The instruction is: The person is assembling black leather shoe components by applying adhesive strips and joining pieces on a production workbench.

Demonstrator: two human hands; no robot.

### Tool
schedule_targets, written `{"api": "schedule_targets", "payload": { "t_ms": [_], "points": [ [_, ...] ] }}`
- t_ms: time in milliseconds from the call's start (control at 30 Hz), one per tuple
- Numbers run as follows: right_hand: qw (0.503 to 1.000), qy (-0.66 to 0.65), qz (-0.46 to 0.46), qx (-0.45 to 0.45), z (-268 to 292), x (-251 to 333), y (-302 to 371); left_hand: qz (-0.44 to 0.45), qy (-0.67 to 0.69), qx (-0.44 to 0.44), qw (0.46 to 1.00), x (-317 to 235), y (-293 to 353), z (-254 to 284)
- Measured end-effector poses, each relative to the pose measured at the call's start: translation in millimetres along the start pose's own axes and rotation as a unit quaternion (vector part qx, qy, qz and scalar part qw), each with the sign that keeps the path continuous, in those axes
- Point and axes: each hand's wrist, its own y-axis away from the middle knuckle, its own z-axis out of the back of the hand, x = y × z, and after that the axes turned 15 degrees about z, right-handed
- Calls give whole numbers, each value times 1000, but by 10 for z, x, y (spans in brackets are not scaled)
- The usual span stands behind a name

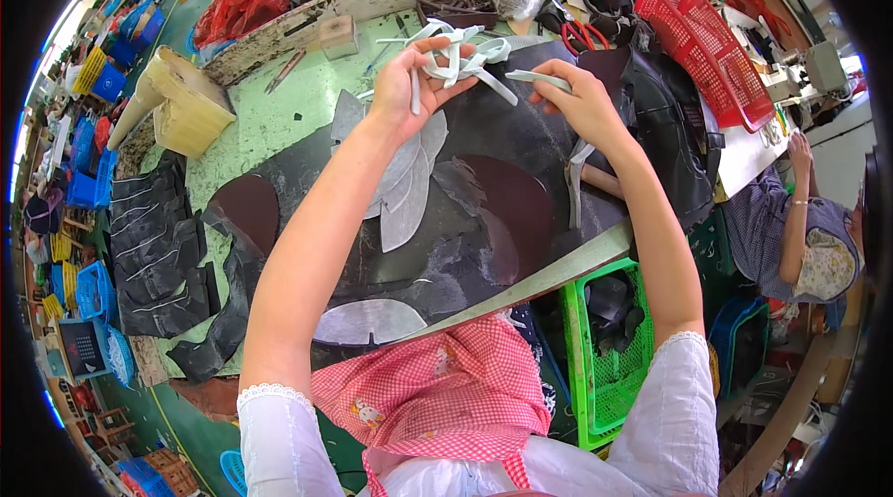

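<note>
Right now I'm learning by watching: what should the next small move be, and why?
Perhaps lay the strip in the right hand on the dark sheet: it looks apart from the looped strips in the left hand, so it could likely go down without dragging them.

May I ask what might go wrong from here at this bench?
The looped pale strips in the left hand might tangle, since they cross one another. The single strip in the right hand, only pinched, might slip. The pale grey piece lies at the bench's near edge, by the apron, and could be brushed off.
</note>
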Motion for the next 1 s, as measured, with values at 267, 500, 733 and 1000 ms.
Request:
{"api": "schedule_targets", "payload": {
  "t_ms": [267,500,733,1000],
  "points": [
    [989,45,106,-97,-378,124,-139,-2,-44,-25,999,18,84,-96],
    [977,107,153,-105,-584,211,-140,0,-96,-71,993,41,104,-76],
    [959,219,156,-90,-647,288,-51,8,-135,-129,982,103,109,-184],
    [949,246,183,-76,-727,281,164,-14,-117,-207,971,204,-4,-217]
  ]
}}
